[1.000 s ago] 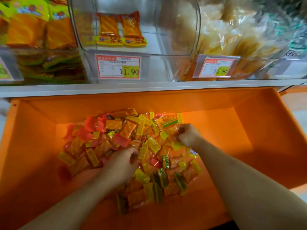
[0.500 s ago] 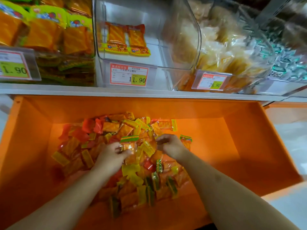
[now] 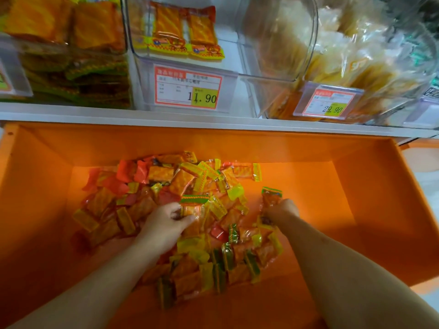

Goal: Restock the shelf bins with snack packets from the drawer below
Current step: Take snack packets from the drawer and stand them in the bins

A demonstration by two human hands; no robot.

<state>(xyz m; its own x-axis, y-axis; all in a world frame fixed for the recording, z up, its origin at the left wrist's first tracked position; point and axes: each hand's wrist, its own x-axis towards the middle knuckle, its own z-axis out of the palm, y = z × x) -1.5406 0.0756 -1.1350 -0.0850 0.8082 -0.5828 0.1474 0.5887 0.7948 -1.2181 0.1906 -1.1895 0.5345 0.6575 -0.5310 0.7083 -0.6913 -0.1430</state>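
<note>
Two price tags are seen clipped above the shelf edge: one [image 3: 188,87] printed 11.90 in a red border, another [image 3: 329,104] printed 29.90 further right. A pale floor [image 3: 427,184] is glimpsed at the right edge.

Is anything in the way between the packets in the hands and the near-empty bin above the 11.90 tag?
Nothing visible blocks it. The left hand and right hand each grip packets in the orange drawer; the clear bin is above, holding two packets.
</note>
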